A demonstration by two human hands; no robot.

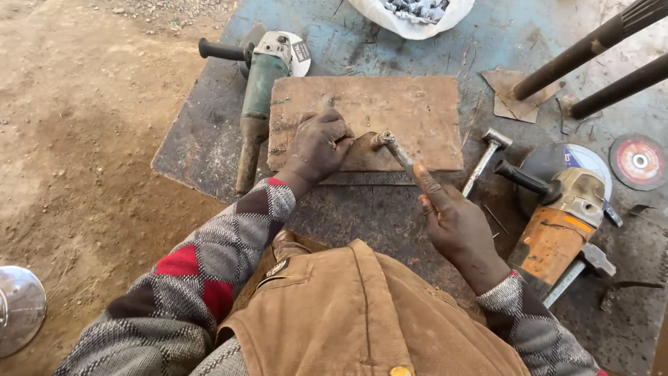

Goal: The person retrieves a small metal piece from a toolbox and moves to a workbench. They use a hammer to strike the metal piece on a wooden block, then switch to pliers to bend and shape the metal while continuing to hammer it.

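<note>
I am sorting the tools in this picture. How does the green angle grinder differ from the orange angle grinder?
The green angle grinder lies left of the rusty plate, beyond the left hand; the orange angle grinder lies by the right hand. The green one has a slim body and a white guard; the orange one is bulkier, and its disc looks larger. Both lie flat, untouched, each with a black side handle.

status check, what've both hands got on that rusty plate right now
Left hand pressing a small metal piece onto the rusty plate. Right hand gripping a hammer, head on the piece. Green grinder lies left, orange grinder right.
</note>
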